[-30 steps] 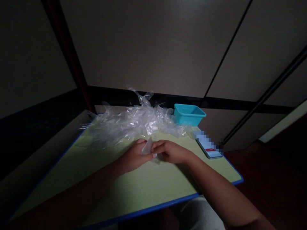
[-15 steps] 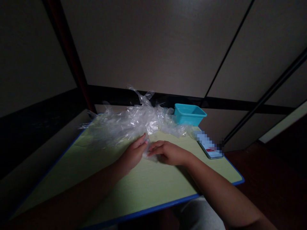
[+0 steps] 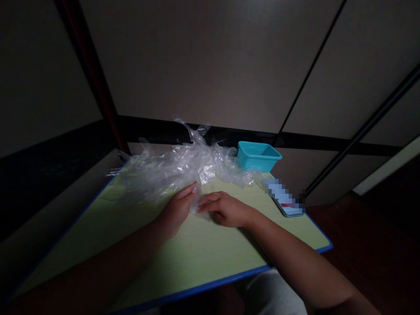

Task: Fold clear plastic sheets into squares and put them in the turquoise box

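Over the middle of the table, my left hand (image 3: 177,209) pinches a small piece of clear plastic film (image 3: 195,202) between thumb and fingers. From the other side, my right hand (image 3: 226,209) has its bent fingers closed on the lower right part of the same film. Whether the film is a bag or something else I cannot make out. Just beyond my hands spreads a big crumpled heap of clear, shiny plastic (image 3: 183,164), with thin pointed ends sticking up at its top.
A turquoise plastic basket (image 3: 259,162) stands at the table's back right corner, against the heap. A phone (image 3: 288,205), partly blurred, lies by the right edge. The light green table (image 3: 138,258) has a blue rim, and panelled doors (image 3: 210,65) rise behind it.
Both hands and the film have shifted slightly left in view. The right fingers still meet the film; the heap, basket and phone stay as they were.
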A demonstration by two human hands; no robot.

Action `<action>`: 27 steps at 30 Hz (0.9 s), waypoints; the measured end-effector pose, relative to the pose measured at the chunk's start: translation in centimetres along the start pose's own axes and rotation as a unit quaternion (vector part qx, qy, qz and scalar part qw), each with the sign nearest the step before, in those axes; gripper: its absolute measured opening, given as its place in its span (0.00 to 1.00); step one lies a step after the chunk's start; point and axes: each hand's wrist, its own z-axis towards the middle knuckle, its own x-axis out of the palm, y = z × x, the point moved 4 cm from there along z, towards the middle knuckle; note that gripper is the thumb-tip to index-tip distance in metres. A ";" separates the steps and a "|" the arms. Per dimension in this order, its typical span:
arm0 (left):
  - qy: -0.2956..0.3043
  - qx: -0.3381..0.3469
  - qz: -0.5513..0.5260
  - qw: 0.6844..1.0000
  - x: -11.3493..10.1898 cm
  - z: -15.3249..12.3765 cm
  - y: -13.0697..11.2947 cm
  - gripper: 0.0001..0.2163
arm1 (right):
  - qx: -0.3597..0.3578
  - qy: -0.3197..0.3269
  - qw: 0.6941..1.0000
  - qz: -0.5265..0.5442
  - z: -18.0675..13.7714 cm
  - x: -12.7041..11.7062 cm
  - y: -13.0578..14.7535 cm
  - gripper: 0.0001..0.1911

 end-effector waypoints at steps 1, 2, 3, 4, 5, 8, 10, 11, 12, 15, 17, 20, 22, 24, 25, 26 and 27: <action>-0.002 0.002 -0.002 1.000 0.0 0.0 0.0 0.25 | -0.003 -0.001 1.000 0.001 0.1 0.1 0.0 0.26; -0.003 0.002 -0.002 1.000 -0.1 0.1 0.1 0.25 | -0.006 -0.002 1.000 0.002 0.1 0.2 0.0 0.26; -0.003 0.001 -0.001 1.000 -0.1 0.1 0.1 0.25 | -0.008 -0.002 1.000 0.002 0.1 0.2 0.1 0.26; -0.001 -0.001 0.001 1.000 -0.1 0.1 0.1 0.25 | -0.010 -0.002 1.000 0.002 0.1 0.3 0.1 0.25; 0.001 -0.004 0.004 1.000 -0.1 0.1 0.1 0.26 | -0.012 -0.001 1.000 0.003 0.1 0.3 0.1 0.25; 0.027 -0.014 0.014 0.999 0.0 0.1 0.0 0.25 | -0.013 -0.002 1.000 0.006 0.1 0.3 0.1 0.25; 0.059 -0.019 0.039 0.997 0.2 0.1 0.0 0.27 | -0.015 -0.002 1.000 0.011 0.1 0.3 0.1 0.24; 0.071 -0.018 0.059 0.996 0.3 0.0 0.0 0.28 | -0.016 -0.001 1.000 0.013 0.1 0.3 0.1 0.24; 0.078 -0.013 0.080 0.994 0.3 0.0 0.1 0.30 | -0.016 0.001 1.000 0.014 0.1 0.3 0.2 0.24; 0.078 0.029 0.134 0.987 0.2 0.0 0.1 0.35 | -0.015 0.003 1.000 0.011 0.1 0.2 0.2 0.21; 0.090 0.058 0.161 0.981 0.3 0.0 0.1 0.34 | -0.020 0.003 1.000 0.010 0.1 0.1 0.3 0.19; 0.122 0.097 0.202 0.967 0.6 -0.3 -0.1 0.31 | -0.023 0.003 1.000 0.009 0.1 0.2 0.4 0.18; 0.138 0.126 0.231 0.955 0.7 -0.5 -0.3 0.30 | -0.019 0.007 1.000 0.007 0.1 0.3 0.4 0.19; 0.147 0.153 0.262 0.942 0.8 -0.7 -0.5 0.29 | -0.014 0.012 1.000 0.006 0.1 0.3 0.3 0.18; 0.151 0.164 0.279 0.934 0.9 -0.8 -0.6 0.29 | -0.014 0.012 1.000 0.005 0.1 0.1 0.3 0.18; 0.154 0.173 0.297 0.926 0.9 -0.9 -0.6 0.28 | -0.015 0.011 1.000 0.006 0.0 -0.1 0.3 0.18; 0.157 0.179 0.314 0.919 1.0 -0.9 -0.6 0.28 | -0.014 0.006 1.000 0.005 -0.1 -0.4 0.2 0.19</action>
